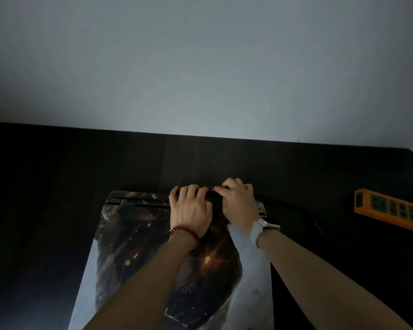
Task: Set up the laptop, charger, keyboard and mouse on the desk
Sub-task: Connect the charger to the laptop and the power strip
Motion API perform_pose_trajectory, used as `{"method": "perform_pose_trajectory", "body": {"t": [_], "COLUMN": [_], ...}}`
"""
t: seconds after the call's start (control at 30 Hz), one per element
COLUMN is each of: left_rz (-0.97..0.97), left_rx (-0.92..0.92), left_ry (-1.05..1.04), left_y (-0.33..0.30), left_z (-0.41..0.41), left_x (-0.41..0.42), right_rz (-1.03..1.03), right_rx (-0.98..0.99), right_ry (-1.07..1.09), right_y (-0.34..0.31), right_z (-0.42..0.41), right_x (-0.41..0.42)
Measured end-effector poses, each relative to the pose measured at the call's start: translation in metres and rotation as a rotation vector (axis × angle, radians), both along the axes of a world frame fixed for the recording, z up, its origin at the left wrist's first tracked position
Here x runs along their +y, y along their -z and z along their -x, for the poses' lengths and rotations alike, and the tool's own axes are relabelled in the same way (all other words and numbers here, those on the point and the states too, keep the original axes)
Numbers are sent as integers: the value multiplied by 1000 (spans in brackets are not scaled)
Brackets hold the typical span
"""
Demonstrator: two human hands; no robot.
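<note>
Closed laptop [167, 258] lies flat on the dark desk [57, 186], lid up, printed skin across the lid, hinge edge toward the wall [200, 67]. Near edge runs out of view at the bottom.

Both hands sit together at the hinge edge, right of its middle. Left hand [191, 210] lies on the lid with fingers curled over the back edge; red bead bracelet [185, 232] on that wrist. Right hand [239, 203] is just beside it, touching or nearly so, fingers curled round a dark object at the back edge. Looks like the charger plug [214, 197], too dark to be sure. White watch [258, 231] on the right wrist.

Black cable [293, 207] runs from under the right hand along the desk to the right, then bends toward the near side.

Orange power strip [391, 209] lies on the desk at the right edge of view, well apart from the laptop, angled, sockets up. Can't tell if anything is plugged into it.

Room is dim; desk detail mostly lost.
</note>
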State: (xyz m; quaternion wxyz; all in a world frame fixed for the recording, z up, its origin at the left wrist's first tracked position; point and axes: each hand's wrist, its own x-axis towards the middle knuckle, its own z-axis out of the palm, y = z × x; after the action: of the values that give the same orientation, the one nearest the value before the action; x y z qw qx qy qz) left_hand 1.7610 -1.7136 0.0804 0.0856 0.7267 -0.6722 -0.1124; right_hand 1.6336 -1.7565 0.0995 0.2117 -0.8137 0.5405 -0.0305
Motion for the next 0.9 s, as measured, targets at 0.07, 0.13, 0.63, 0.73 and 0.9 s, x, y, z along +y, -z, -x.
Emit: {"method": "perform_pose_trajectory", "body": {"t": [0.07, 0.13, 0.63, 0.73, 0.9], "left_rz": [20, 13, -305, -355, -288], "left_rx": [36, 102, 135, 147, 173], "left_ry": [-6, -13, -513, -436, -477], "left_y": [0, -3, -30, -34, -44], "left_z": [-2, -6, -104, -107, -113], "left_x": [1, 3, 171, 197, 222], "right_rz": [44, 73, -52, -138, -168], "right_rx": [24, 51, 424, 468, 471], "right_ry": [22, 98, -292, -346, -361], "right_y": [-1, -7, -22, -21, -26], "right_z": [2, 5, 17, 19, 21], "right_x": [9, 24, 200, 208, 207]}}
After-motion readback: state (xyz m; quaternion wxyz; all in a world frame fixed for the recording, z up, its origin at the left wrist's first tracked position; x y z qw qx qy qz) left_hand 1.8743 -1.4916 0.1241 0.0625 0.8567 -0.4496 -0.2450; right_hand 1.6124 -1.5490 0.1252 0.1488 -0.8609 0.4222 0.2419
